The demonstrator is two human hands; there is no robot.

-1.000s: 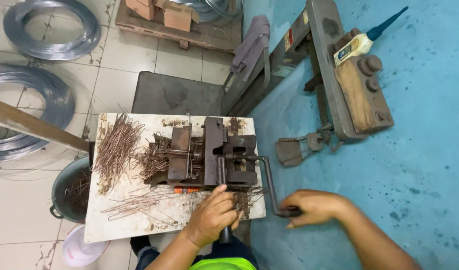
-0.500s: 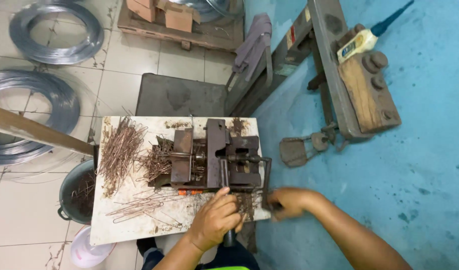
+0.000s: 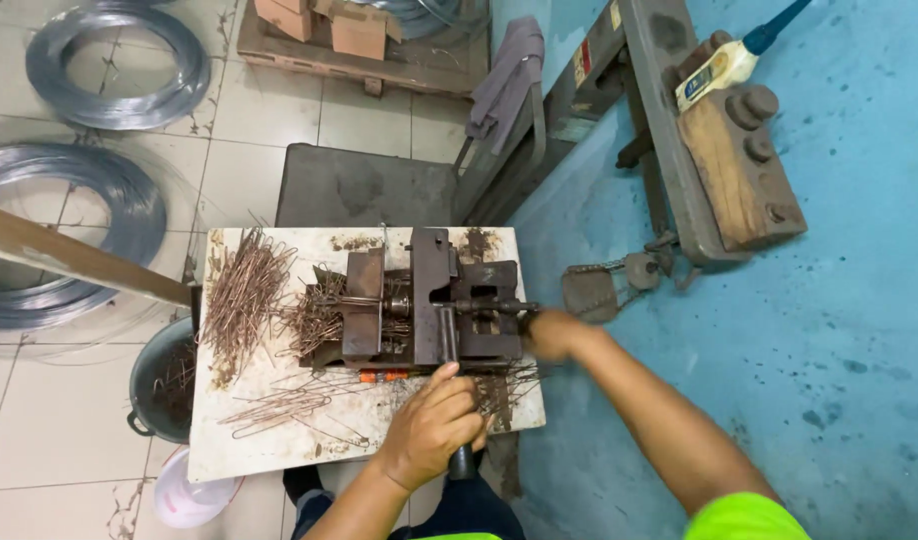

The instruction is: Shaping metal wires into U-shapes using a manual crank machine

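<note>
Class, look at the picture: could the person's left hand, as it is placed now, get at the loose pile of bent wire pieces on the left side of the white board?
Probably yes. The left hand grips a dark lever at the board's near edge, and the wire pile lies open to its left, with only flat board and scattered wires between. It would have to let go first.

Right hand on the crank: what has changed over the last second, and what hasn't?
The right hand has swung the crank handle in from out on the right, up against the side of the rusty bending machine; it keeps its grip, blurred by motion. The left hand stays closed around the dark lever at the front. The bent wire pieces on the white board lie as before.
</note>
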